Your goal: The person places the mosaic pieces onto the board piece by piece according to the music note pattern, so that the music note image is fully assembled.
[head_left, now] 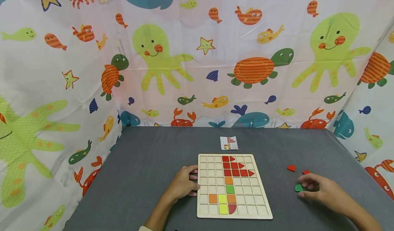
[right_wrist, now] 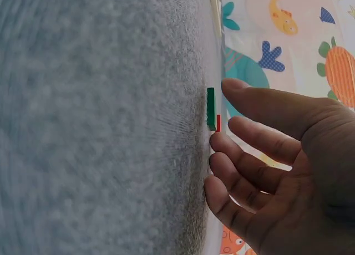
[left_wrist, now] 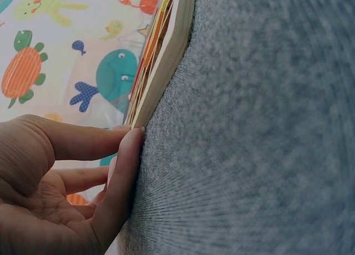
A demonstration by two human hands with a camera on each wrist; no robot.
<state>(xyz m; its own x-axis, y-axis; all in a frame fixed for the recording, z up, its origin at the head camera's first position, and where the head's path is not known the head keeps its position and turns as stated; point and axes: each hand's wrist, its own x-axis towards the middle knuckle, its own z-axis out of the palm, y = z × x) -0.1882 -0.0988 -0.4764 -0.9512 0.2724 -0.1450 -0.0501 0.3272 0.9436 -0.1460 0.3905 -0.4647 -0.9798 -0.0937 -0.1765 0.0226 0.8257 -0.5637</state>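
A wooden grid board (head_left: 204,181) lies on the grey table with red, orange, yellow and green tiles in some squares. My left hand (head_left: 181,183) is at its left side; in the left wrist view the thumb and a finger (left_wrist: 125,155) touch the board's edge (left_wrist: 166,55). On the right, my right hand (head_left: 321,190) is low over the table, thumb and fingers spread around a green piece (head_left: 299,188) with a rounded side. The right wrist view shows this green piece (right_wrist: 211,108) standing just off the fingertips (right_wrist: 217,141).
A small pattern card (head_left: 229,143) lies behind the board. Two loose red pieces rest near the right hand, a red wedge (head_left: 291,168) and another red piece (head_left: 306,172) partly behind the fingers. A sea-animal curtain (head_left: 191,104) surrounds the table's back and sides.
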